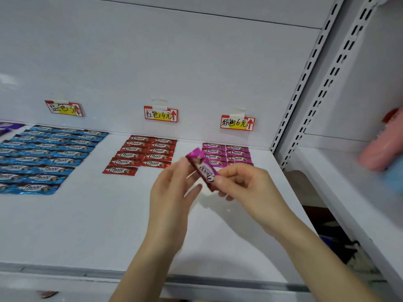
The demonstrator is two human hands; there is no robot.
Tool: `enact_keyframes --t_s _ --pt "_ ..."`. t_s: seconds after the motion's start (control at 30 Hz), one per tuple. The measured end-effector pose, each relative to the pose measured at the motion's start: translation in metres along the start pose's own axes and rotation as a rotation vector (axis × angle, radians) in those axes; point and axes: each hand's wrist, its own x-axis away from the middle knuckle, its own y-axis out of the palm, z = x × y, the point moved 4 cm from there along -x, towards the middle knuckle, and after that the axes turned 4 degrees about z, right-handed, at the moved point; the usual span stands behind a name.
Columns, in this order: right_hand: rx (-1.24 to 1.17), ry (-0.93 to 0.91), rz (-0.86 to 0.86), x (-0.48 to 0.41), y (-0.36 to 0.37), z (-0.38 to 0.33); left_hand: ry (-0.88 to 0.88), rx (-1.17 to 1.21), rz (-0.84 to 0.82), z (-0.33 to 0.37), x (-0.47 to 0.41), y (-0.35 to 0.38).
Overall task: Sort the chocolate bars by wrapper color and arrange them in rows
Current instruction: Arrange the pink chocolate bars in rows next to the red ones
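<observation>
- Pink chocolate bar [204, 168]: held in the air above the right half of the shelf [98, 225], tilted, its upper end toward the back edge, just in front of the pink rows.
- Left hand [172, 192]: thumb laid against the bar's upper part, fingers [193, 190] under it; the bar is gripped between them.
- Right hand [246, 188]: thumb and forefinger clamped on the bar's lower end, the other fingers curled beneath.
- Pink bars [226, 154]: two columns lying flat at the shelf's back right corner, below a price tag [237, 123] taped to the back wall. My hands hide the front of these columns.
- Red bars [150, 151]: two columns against the back edge near the middle, under a second tag [160, 114]. One red bar [120, 170] lies alone at the front of the left column.
- Blue bars [43, 155]: three columns from the back edge forward on the left side, running out of view at the left edge, under a third tag [63, 109].
- Purple wrappers [8, 126]: at the back left, cut off by the frame.
- Neighbouring shelf [327, 182] on the right: a pink object [379, 153], too blurred to identify.
- Below the shelf's front edge, left: a small reddish wrapper [46, 293].
</observation>
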Motion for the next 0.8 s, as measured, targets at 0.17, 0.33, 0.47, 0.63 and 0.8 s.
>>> enact_keyframes --t_s 0.17,0.33,0.47,0.63,0.8 --pt "0.057 -0.003 -0.019 0.005 -0.001 0.003 0.049 -0.277 -0.044 -0.003 0.006 -0.003" --pt "0.271 -0.243 0.075 -0.004 -0.017 -0.003 0.116 -0.417 -0.100 0.007 -0.001 -0.004" --pt "0.409 -0.452 -0.080 -0.007 -0.019 -0.010 0.126 -0.471 -0.123 0.009 -0.008 -0.002" --pt "0.554 -0.617 -0.117 -0.010 -0.018 -0.003 0.172 -0.568 -0.155 0.009 -0.014 0.003" --pt "0.608 -0.613 -0.142 -0.017 -0.014 0.010 0.165 -0.567 -0.113 0.001 -0.023 0.005"
